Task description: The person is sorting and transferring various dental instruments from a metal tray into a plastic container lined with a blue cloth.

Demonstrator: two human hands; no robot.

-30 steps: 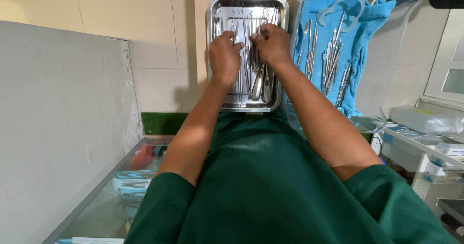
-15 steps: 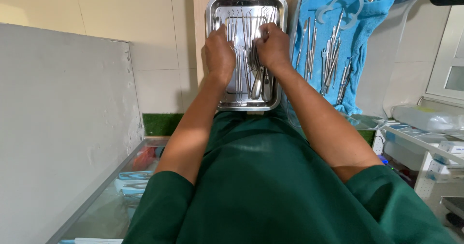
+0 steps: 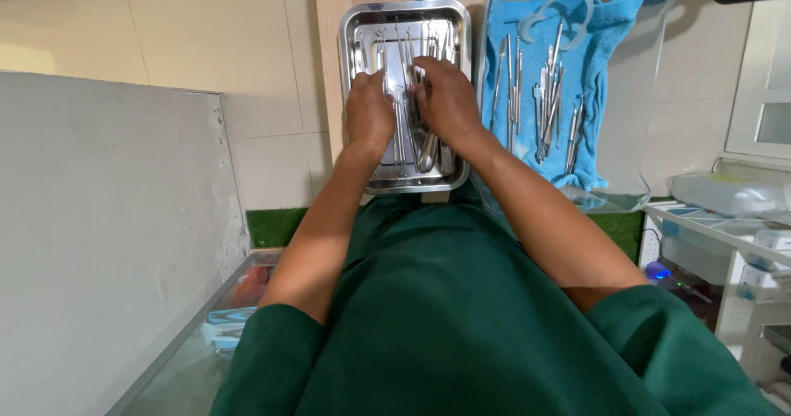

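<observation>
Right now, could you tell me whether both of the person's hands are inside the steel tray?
Yes, the left hand and right hand both rest on the metal instruments lying in the steel tray.

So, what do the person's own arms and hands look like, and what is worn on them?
Both arms are bare from the short sleeves down. The sleeves belong to a dark green scrub-style top, plain, with no visible markings. The left hand and the right hand wear no gloves. No watch, ring or bracelet can be seen from this view.
</observation>
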